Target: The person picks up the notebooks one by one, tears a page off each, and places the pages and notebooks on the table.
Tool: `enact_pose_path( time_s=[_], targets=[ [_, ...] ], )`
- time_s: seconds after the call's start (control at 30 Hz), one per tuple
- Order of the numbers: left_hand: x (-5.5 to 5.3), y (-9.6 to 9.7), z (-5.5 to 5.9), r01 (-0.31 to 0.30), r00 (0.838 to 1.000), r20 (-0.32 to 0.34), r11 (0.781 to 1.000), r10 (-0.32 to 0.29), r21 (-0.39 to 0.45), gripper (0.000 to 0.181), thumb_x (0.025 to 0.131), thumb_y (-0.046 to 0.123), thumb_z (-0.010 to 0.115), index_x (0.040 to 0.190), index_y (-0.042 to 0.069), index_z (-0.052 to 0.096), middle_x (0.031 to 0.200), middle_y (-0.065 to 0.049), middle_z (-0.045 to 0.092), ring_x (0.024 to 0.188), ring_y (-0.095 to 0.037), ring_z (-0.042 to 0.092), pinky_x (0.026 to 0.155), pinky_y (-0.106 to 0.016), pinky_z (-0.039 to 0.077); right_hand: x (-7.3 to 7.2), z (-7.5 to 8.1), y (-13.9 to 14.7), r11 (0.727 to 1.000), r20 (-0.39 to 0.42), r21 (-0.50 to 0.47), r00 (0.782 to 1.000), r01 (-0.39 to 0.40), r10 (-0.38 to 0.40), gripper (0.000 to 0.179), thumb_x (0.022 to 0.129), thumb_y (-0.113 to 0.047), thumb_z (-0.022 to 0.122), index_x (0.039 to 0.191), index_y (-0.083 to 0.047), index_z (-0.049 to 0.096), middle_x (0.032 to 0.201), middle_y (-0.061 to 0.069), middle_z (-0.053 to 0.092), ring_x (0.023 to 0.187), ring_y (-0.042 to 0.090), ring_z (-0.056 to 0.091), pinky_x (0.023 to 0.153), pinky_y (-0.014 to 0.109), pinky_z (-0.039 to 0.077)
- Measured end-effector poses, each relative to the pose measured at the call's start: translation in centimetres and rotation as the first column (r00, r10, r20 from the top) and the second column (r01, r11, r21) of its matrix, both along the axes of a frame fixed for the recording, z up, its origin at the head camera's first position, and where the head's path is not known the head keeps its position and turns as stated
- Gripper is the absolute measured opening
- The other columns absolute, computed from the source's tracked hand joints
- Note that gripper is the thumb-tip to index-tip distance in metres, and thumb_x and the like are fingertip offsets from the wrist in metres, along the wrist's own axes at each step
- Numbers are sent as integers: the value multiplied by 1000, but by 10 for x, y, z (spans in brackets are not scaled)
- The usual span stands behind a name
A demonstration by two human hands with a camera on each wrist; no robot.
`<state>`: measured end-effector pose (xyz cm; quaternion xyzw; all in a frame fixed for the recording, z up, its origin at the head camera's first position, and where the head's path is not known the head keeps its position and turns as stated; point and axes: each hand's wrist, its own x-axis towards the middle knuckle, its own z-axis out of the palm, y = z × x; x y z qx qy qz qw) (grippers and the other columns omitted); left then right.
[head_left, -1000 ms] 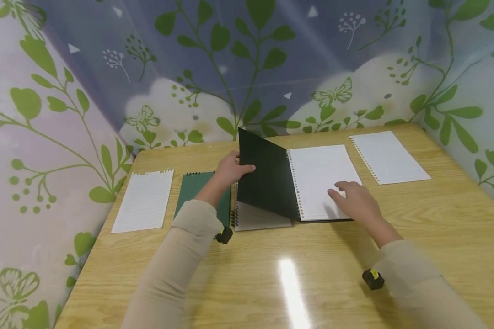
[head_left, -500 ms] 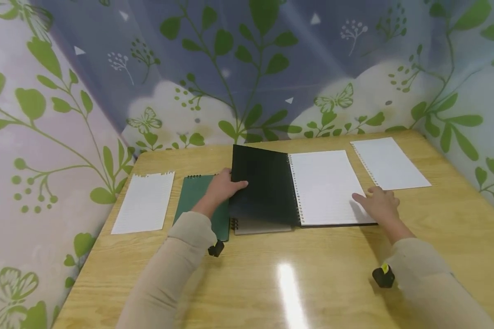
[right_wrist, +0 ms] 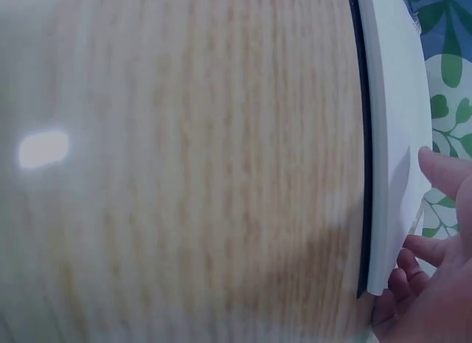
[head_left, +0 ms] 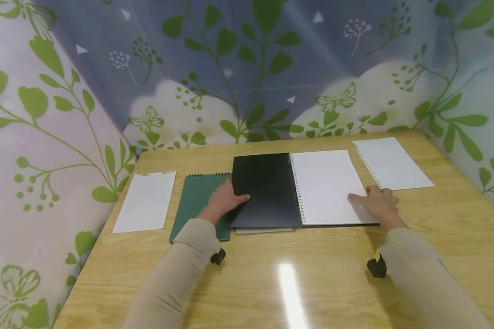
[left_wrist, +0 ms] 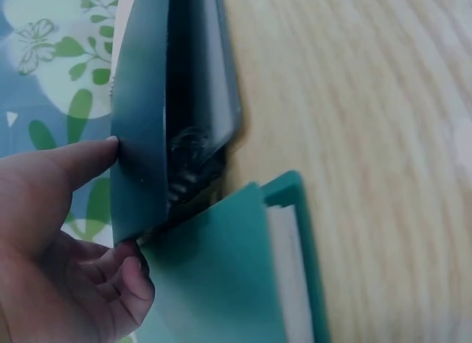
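The ring-bound notebook [head_left: 327, 187] lies spread on the desk [head_left: 247, 292], presumably light, its springy black cover [head_left: 269, 189] best taken by the free edge, where the left hand [head_left: 223, 198] pinches it; the right hand's [head_left: 378, 205] grip is loosely parted at the pages' edge.

An open notebook [head_left: 313, 194], its black cover [head_left: 263, 192] to the left and a white lined page [head_left: 329, 187] to the right.
The notebook lies on the table [head_left: 255, 278], spread at its ring-bound spine. The plain, dark cover hides most of a pale notebook [head_left: 265, 230], its outer edge beside a green notebook [head_left: 199, 196]; it tilts, with a gap under its near edge. The page lies fairly flat, fine rules across it and small holes along its left side. A thick stack of sheets sits beneath, and a thin black strip shows along the near edge.
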<state>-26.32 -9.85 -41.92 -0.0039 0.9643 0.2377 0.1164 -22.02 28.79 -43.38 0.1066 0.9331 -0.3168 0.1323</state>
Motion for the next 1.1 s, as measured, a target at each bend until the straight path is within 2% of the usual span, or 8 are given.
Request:
enact_pose_path(
  time_s=[0.2, 0.43, 0.63, 0.73, 0.8, 0.93, 1.03, 1.1],
  targets=[
    [3, 6, -5, -19, 1000, 5, 999, 19, -42, 84, 85, 45, 60, 146, 3, 19, 146, -22, 30, 129, -40, 37, 102, -50, 35, -4, -4, -2, 999, -3, 44, 1000, 9, -9, 97, 84, -63, 47, 141, 9, 15, 136, 43, 8, 114, 57, 15, 84, 62, 27],
    [3, 12, 0, -20, 1000, 13, 993, 21, -114, 85, 86, 46, 59, 146, 3, 18, 146, -24, 24, 120, -43, 45, 96, -50, 41, -6, -4, -2, 998, -5, 61, 999, 35, -35, 95, 83, -59, 52, 140, 9, 18, 137, 41, 9, 117, 56, 15, 86, 64, 26],
    [-2, 22, 7, 5, 998, -64, 952, -26, -308, 87, 84, 53, 57, 147, 8, 18, 149, -20, 18, 123, -38, 41, 95, -48, 41, -10, -1, -2, 997, 26, 65, 999, 41, -43, 93, 84, -55, 53, 141, 9, 17, 138, 41, 8, 119, 56, 14, 90, 64, 26],
    [-5, 36, 8, 70, 985, -121, 931, -120, -358, 84, 85, 53, 56, 147, 10, 20, 151, -16, 14, 134, -36, 27, 102, -49, 34, -13, 1, -1, 997, 39, 67, 998, 38, -40, 92, 85, -52, 54, 141, 10, 16, 138, 42, 7, 120, 58, 13, 91, 65, 25],
    [-6, 47, 8, 157, 967, -129, 916, -218, -370, 79, 87, 53, 53, 147, 15, 20, 153, -12, 15, 138, -34, 21, 107, -48, 29, -14, 1, -1, 997, 42, 70, 999, 26, -29, 91, 85, -50, 54, 141, 10, 15, 137, 43, 7, 120, 59, 13, 91, 65, 25],
    [-6, 69, 5, 373, 910, -23, 843, -414, -388, 67, 92, 55, 41, 148, 31, 14, 156, -5, 11, 143, -31, 10, 113, -46, 19, -15, 0, -2, 997, 49, 79, 999, 5, -9, 91, 86, -49, 53, 141, 10, 13, 137, 43, 7, 120, 59, 14, 93, 66, 24],
    [-6, 81, 2, 448, 886, 68, 810, -459, -378, 64, 92, 59, 34, 147, 38, 9, 157, -3, 4, 143, -31, 4, 115, -46, 15, -16, -1, -3, 996, 58, 87, 998, -2, -3, 92, 86, -50, 53, 142, 9, 12, 137, 42, 7, 121, 58, 14, 93, 65, 25],
    [-6, 86, 0, 445, 892, 104, 819, -439, -361, 64, 91, 60, 34, 146, 39, 9, 157, -4, 1, 143, -32, 5, 114, -46, 15, -17, -2, -3, 996, 68, 86, 998, -5, -1, 92, 86, -50, 53, 142, 9, 11, 137, 42, 8, 121, 58, 15, 94, 65, 24]
  ],
)
